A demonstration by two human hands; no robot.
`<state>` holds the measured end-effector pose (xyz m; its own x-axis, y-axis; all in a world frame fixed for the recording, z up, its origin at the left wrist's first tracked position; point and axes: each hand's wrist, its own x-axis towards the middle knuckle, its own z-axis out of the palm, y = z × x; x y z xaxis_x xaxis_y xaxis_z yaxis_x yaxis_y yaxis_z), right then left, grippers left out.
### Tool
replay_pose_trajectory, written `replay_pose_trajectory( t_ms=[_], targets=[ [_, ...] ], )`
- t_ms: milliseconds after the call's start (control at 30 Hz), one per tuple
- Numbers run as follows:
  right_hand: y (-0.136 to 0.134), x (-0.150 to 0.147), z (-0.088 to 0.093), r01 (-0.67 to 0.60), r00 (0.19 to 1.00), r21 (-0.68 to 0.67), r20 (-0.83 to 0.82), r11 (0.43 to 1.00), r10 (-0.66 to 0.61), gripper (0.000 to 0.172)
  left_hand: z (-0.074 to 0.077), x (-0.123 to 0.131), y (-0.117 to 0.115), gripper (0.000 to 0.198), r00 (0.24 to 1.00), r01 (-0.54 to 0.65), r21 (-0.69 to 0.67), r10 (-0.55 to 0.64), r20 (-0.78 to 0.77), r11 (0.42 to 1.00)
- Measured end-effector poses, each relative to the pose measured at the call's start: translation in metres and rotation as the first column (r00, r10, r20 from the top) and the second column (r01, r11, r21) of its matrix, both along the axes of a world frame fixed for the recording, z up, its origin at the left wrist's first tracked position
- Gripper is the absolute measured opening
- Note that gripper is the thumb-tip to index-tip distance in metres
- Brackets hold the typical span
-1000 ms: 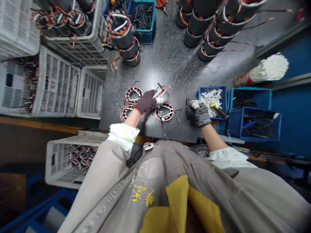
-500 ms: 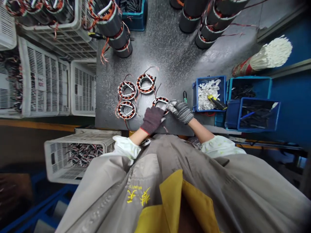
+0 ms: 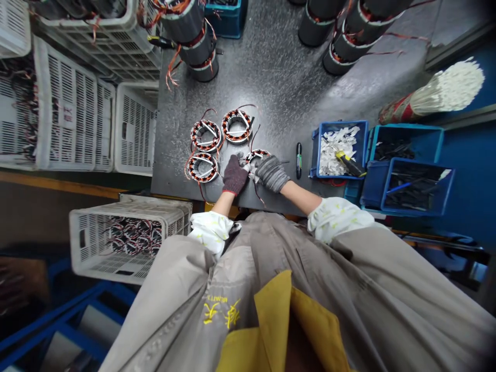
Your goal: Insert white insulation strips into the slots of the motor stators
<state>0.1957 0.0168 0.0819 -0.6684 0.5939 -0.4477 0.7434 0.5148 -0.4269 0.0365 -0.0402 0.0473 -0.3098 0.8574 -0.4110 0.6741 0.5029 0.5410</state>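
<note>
A wire-wound motor stator (image 3: 257, 153) with orange and white windings lies near the table's front edge, partly covered by my gloves. My left hand (image 3: 234, 175), in a dark maroon glove, is closed on its left side, thumb and fingertips at the rim. In a grey striped glove, my right hand (image 3: 273, 173) curls over the front right of the same stator; its fingertips are partly hidden. Three more stators stand close by on the left: one behind (image 3: 236, 126), one at the far left (image 3: 205, 136) and one in front of that (image 3: 203, 167).
A black marker (image 3: 298, 160) lies right of my hands. Beyond it, a blue bin (image 3: 315, 150) holds white scraps and a yellow-black tool (image 3: 349, 162); more blue bins (image 3: 445, 191) stand beside it. Stacked dark cylinders (image 3: 191, 46) stand at the back. White crates (image 3: 135, 129) line the left.
Both hands have shifted on the stator; the left has moved from its front to its left side. My right hand has moved left, over its front right. The camera view has shifted slightly.
</note>
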Motion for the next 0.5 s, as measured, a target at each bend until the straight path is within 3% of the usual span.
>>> replay_pose_trajectory(
  t_ms=[67,100,200,333,400,467,500],
  targets=[
    [-0.01,0.006,-0.004,0.223,0.962,-0.124,-0.134,0.967,-0.239,0.024,0.001,0.008,-0.008,0.057,0.999,-0.041,-0.053,0.04,-0.011,0.998],
    [-0.014,0.013,-0.006,0.356,0.898,-0.203,-0.194,0.912,-0.394,0.023,0.002,0.012,-0.012,0.058,0.999,-0.049,-0.072,0.048,-0.017,0.996],
    [-0.019,0.036,-0.01,0.642,0.605,-0.391,-0.27,0.659,-0.749,0.035,0.008,0.021,-0.021,0.058,0.999,-0.054,-0.099,0.053,-0.012,0.994],
    [-0.013,0.06,-0.007,0.652,0.291,-0.644,-0.277,0.401,-0.916,0.046,0.023,0.021,-0.01,0.06,0.991,0.035,-0.047,-0.041,-0.131,0.998],
    [-0.013,0.06,-0.006,0.614,0.256,-0.714,-0.222,0.335,-0.941,0.05,0.031,0.017,0.004,0.054,0.959,0.162,-0.091,-0.179,-0.221,0.982],
    [-0.015,0.053,-0.009,0.636,0.323,-0.684,-0.186,0.358,-0.928,0.048,0.037,0.014,0.019,0.049,0.9,0.303,-0.166,-0.339,-0.272,0.938],
    [-0.016,0.049,-0.012,0.646,0.369,-0.649,-0.194,0.402,-0.909,0.044,0.04,0.013,0.025,0.049,0.864,0.37,-0.18,-0.409,-0.293,0.911]
  ],
)
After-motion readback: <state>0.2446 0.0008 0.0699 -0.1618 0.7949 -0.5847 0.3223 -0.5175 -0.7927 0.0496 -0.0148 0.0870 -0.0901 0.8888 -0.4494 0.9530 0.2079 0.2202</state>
